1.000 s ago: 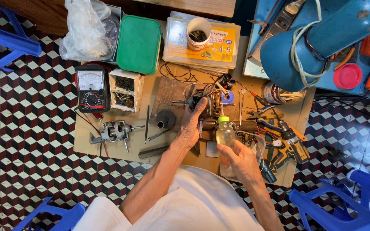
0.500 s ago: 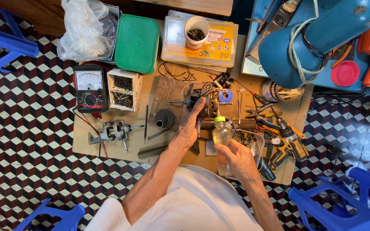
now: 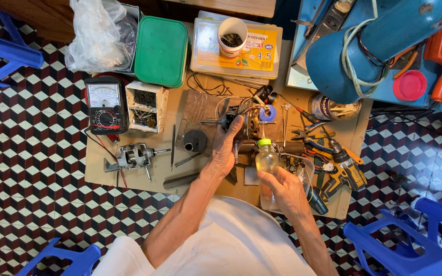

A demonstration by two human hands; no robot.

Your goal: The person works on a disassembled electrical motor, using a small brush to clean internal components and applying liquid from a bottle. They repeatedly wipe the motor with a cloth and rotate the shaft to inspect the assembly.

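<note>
Two hands are busy at once here, and that is where your trouble could start. Your left hand is wrapped around the small motor, fingers clenched on its body, with the shaft sticking out to the left of them. Your right hand is grasping the clear plastic bottle with the green cap, held upright just right of the left fingers and just below the motor.

If the bottle tips while the cap is loose, liquid could run onto the windings or the wooden block beyond your left fingers; I cannot tell whether the cap is tight. The bottle looks smooth, so a light grip may let it slide through your fingers.

The motor rests on a crowded surface. A black cylinder sits just left of your left fingers, and a metal rod and a second motor assembly lie farther left. Swing the shaft that way and you may knock them.

To the right of your right fingers, pliers and a yellow cordless drill lie close. Loose wires above the motor could snag if you lift it quickly. The multimeter is well apart and looks safe.
</note>
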